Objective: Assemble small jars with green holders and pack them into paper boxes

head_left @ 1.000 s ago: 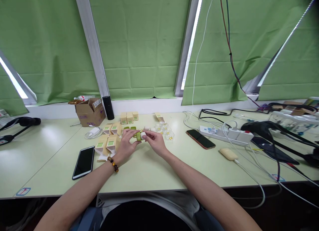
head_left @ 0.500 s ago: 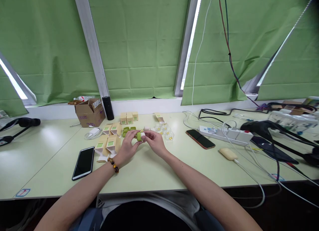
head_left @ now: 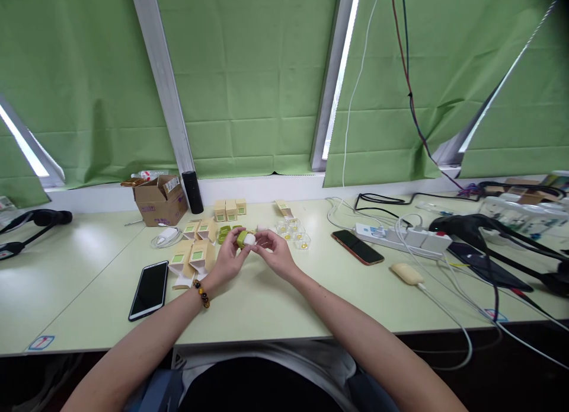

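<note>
My left hand [head_left: 228, 259] grips a small green case [head_left: 240, 238] between thumb and fingers. A white rounded piece [head_left: 249, 239] sits at the case's right side, facing me. Against that white piece my right hand [head_left: 276, 255] presses thumb and fingertips, its fingers curled together. Behind my left fingers lie more green cases [head_left: 223, 234], partly covered. Clear plastic cups with yellow centres [head_left: 303, 244] stand just right of my right hand. Open cardboard boxes with green windows [head_left: 202, 256] stand beside my left wrist.
Small closed boxes [head_left: 230, 210] and an opened carton [head_left: 283, 209] are farther back. A phone [head_left: 149, 290] lies at left, another [head_left: 357, 248] at right. Beyond it are a power strip [head_left: 402, 240] and a cream charger [head_left: 407, 274] with loose cables. A brown box [head_left: 160, 203] stands back left.
The green case has turned and moved slightly left in my left hand, so its white piece now faces me more. My right fingers have shifted a little along it.
</note>
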`<act>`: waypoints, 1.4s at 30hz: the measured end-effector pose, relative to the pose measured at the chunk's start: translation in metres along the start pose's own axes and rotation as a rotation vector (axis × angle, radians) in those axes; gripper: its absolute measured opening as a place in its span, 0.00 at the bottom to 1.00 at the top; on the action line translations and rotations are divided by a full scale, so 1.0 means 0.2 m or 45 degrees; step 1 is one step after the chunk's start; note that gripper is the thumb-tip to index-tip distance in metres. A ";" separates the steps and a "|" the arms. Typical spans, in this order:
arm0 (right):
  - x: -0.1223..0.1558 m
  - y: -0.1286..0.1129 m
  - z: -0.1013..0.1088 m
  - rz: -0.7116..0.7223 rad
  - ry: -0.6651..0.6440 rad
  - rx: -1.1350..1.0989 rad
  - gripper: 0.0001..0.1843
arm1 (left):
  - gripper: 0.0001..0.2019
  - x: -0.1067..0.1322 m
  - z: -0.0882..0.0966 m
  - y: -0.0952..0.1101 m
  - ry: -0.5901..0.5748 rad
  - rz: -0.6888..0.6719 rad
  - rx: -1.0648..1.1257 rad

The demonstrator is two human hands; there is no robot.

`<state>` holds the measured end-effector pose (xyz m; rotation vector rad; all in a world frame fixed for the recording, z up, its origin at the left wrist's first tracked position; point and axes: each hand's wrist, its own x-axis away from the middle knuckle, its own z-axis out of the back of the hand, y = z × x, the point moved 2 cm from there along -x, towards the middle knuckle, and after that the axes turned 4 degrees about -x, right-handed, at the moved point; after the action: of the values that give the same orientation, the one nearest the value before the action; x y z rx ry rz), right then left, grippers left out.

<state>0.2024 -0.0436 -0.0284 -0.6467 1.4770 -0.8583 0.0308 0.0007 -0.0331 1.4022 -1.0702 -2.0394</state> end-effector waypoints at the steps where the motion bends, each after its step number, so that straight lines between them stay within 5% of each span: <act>1: 0.01 -0.01 0.01 0.087 -0.007 0.102 0.23 | 0.30 -0.01 0.01 0.00 -0.019 0.042 0.048; 5: 0.04 -0.05 0.02 0.439 -0.073 0.533 0.25 | 0.27 -0.02 0.01 0.02 -0.144 0.214 0.273; 10: 0.05 -0.05 0.01 0.607 -0.168 0.794 0.20 | 0.25 0.00 -0.02 0.02 -0.243 0.338 0.515; 31: 0.06 -0.03 -0.02 0.630 -0.194 0.926 0.21 | 0.15 0.01 -0.02 0.01 -0.243 0.343 0.598; 42: 0.06 -0.01 -0.03 0.814 -0.161 0.993 0.21 | 0.17 -0.01 -0.06 0.01 -0.125 0.305 0.553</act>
<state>0.1962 -0.0528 -0.0341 0.3374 1.0091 -0.7749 0.0429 -0.0039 -0.0324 1.2952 -1.7136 -1.7854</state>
